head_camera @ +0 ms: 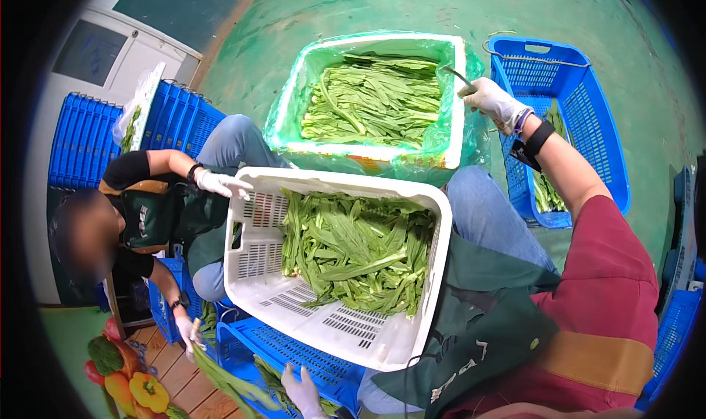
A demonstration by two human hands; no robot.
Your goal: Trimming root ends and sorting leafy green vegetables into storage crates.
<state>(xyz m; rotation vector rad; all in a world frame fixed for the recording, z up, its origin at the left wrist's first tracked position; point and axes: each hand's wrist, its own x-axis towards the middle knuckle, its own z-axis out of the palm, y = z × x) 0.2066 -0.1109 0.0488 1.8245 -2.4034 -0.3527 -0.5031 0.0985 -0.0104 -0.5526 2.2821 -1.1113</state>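
Note:
My right hand point(496, 103), in a white glove, grips a small knife point(461, 78) with a dark, slightly curved blade. It is above the right rim of a foam box point(456, 115) lined with green plastic film and filled with long leafy greens point(380, 99). At the bottom, my gloved left hand point(303, 392) has its fingers apart and holds nothing I can see. Beneath it are a blue plastic crate point(309, 344) and more leafy greens point(270, 377). Before me a white plastic crate point(259, 286), tilted, contains a heap of leafy greens point(358, 248).
At the left a co-worker in gloves has one hand point(223, 184) by the white crate's rim, while the other point(189, 333) holds a leafy stalk point(231, 375). Another blue crate point(598, 126) with some greens stands right of the foam box. Stacked blue crates point(83, 143) line the wall.

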